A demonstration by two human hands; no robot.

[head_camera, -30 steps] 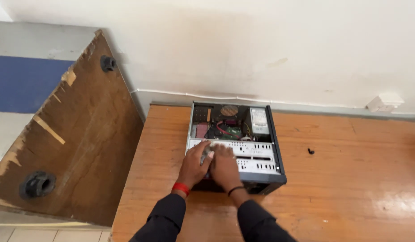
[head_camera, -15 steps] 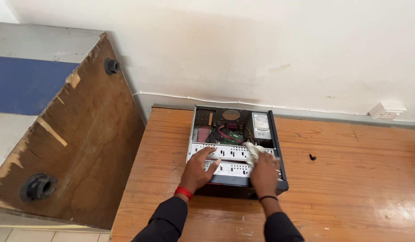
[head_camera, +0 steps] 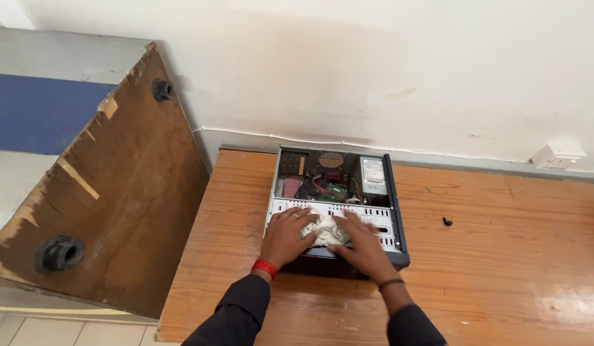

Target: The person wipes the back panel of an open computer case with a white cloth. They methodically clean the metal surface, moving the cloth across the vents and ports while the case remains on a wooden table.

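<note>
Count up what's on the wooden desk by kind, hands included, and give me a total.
Open computer case: 1
White crumpled cloth, under both hands on the case's drive bracket: 1
Small black piece lying on the desk, too small to identify: 1
Hands, left hand and right hand: 2
Total: 5

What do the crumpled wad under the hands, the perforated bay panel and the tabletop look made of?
Crumpled whitish wad: soft cloth or paper, judging by its wrinkles. Perforated pale grey bay panel: likely sheet metal, with punched slots. Orange-brown tabletop: glossy wood or wood-look laminate, grained and reflective.
</note>
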